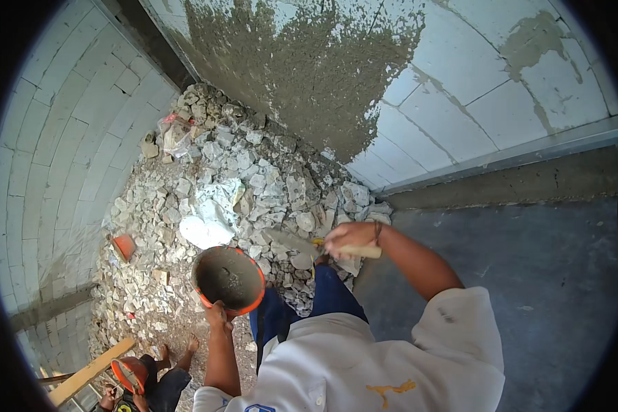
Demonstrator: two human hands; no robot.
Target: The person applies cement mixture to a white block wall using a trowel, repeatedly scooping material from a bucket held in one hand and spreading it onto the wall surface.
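My left hand (217,316) grips the near rim of an orange bucket (261,296), fingers closed on its edge. Wet grey mortar (230,278) covers the inside of the bucket. To the right, my right hand (350,237) is closed round the wooden handle of a trowel (290,240). Its grey blade points left, just beyond the bucket's right side and above the rubble, and blends somewhat with the stones. Ahead stands a wall of pale blocks (450,41), partly coated with rough grey mortar (302,72).
Broken rubble (268,172) is heaped along the wall's foot, with a white sack (209,220) and an orange shard (123,247) on it. Dark smooth floor (501,275) lies right. At lower left, a co-worker (168,384) holds another orange bucket (130,374) near a wooden plank (89,374).
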